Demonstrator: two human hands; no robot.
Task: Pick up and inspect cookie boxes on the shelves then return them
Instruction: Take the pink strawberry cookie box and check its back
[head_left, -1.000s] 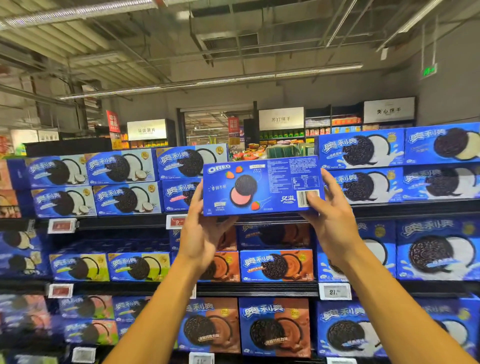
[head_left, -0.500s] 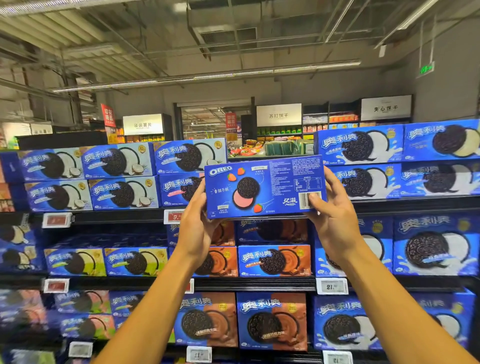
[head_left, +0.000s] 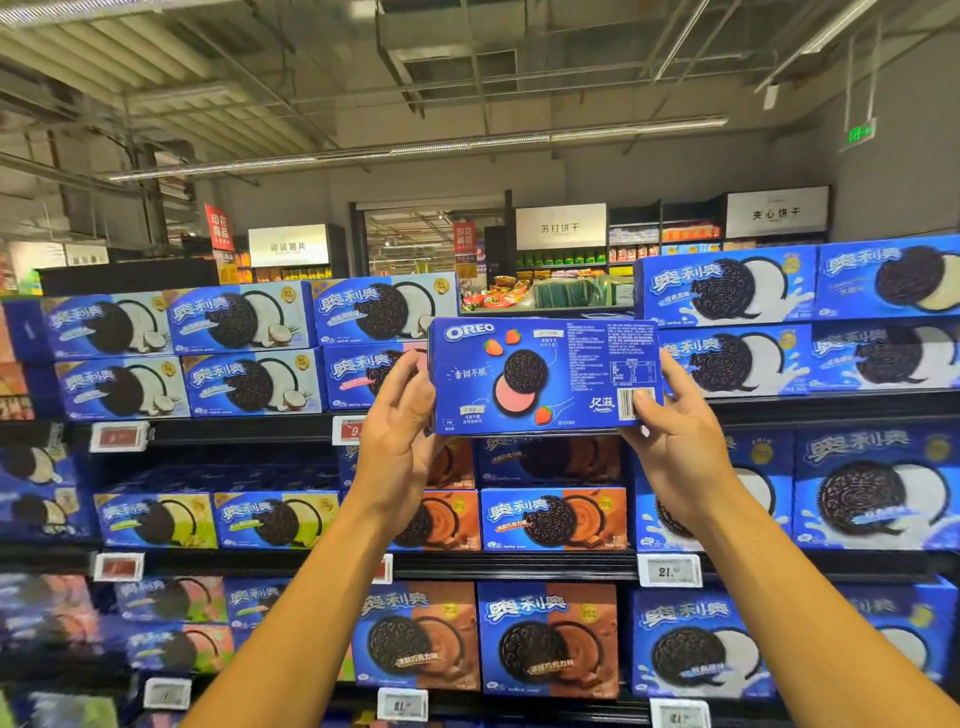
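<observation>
A blue strawberry cookie box (head_left: 545, 376) is held up in front of the top shelf, its back face with text and barcode turned to me. My left hand (head_left: 397, 441) grips its left end. My right hand (head_left: 680, 447) grips its right end, thumb near the barcode. The box hangs level before a gap in the top row of boxes.
Shelves (head_left: 519, 564) hold rows of blue cookie boxes: coconut ones (head_left: 244, 322) at upper left, white-cream ones (head_left: 727, 286) at upper right, chocolate ones (head_left: 553, 519) in the middle. Price tags (head_left: 669, 570) line the shelf edges. Other aisles and signs stand behind.
The box has shifted slightly rightward and lower in view, still held by both hands. The camera has tilted a little.
</observation>
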